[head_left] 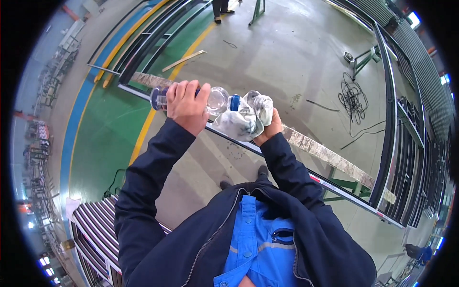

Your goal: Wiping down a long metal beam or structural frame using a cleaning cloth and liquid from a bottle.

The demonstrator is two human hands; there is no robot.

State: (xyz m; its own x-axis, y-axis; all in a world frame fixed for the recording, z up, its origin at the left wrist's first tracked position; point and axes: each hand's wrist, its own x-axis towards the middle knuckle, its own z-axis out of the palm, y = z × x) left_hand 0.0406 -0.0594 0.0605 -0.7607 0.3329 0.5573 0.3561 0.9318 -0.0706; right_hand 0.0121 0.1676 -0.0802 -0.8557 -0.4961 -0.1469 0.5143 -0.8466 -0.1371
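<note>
Here our left hand wraps the clear plastic bottle mid-body; it looks light and crushable. Our right hand bunches a soft, limp rag at its blue cap

- Under me I see a grey concrete workshop floor, with green, yellow and blue painted lanes on its left side.
- A pale wooden slat lies across the yellow line.
- A tangle of black cable lies to the right, near a green metal stand.
- Long dark metal frame profiles lie along the lanes.
</note>
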